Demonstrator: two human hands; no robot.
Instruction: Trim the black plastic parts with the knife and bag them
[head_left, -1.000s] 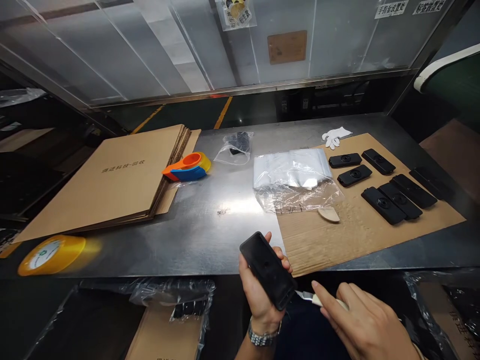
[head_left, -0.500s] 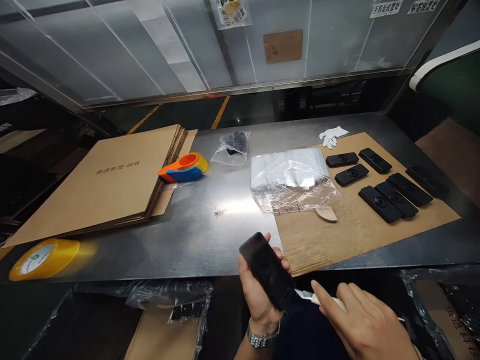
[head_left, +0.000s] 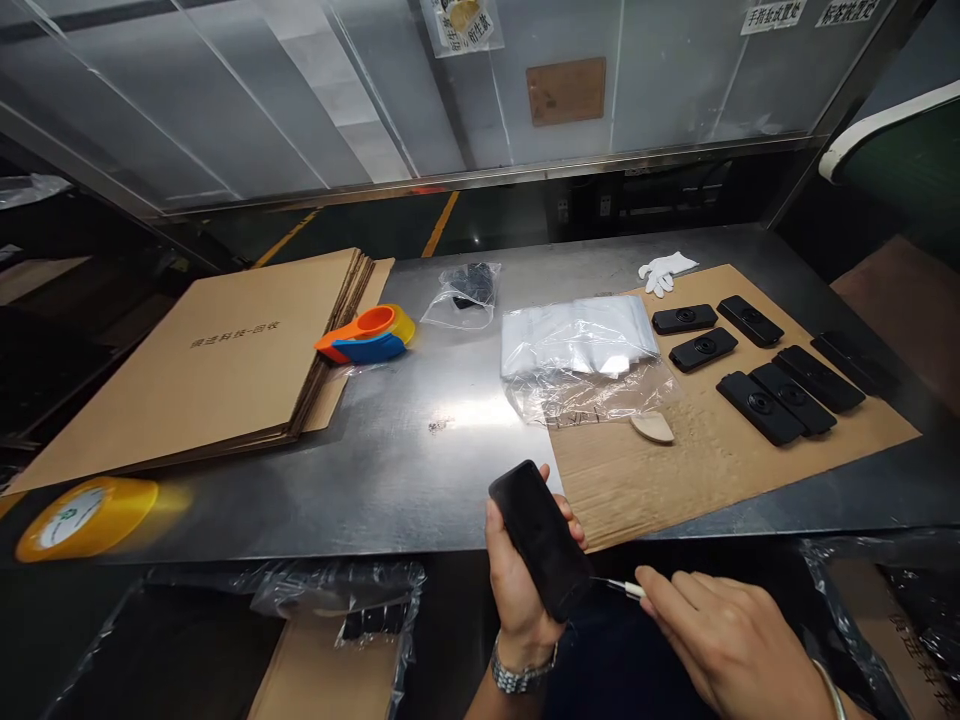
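My left hand (head_left: 517,598) grips a black rectangular casing (head_left: 541,540) with rounded corners, tilted above the front edge of the table. Its smooth dark face is turned up. In my right hand (head_left: 724,630) is a craft knife (head_left: 630,589) with a white handle, pinched between the fingers. The thin blade points left, its tip at or very close to the lower right edge of the casing; whether it touches cannot be told. Similar black casings (head_left: 759,405), several with a round ring on top, lie on a cardboard sheet (head_left: 637,500) at the right.
Clear bags of white sheets (head_left: 577,335) and a wooden wedge (head_left: 652,428) lie beyond my hands. A white glove (head_left: 666,270) is at the back. Leftward are a tape dispenser (head_left: 367,335), stacked cardboard (head_left: 225,370) and a yellow tape roll (head_left: 86,517). Plastic-lined boxes (head_left: 337,670) sit below the table.
The casing in my left hand has shifted slightly right. My right hand has moved a little right, and the knife blade has turned to show its thin edge.
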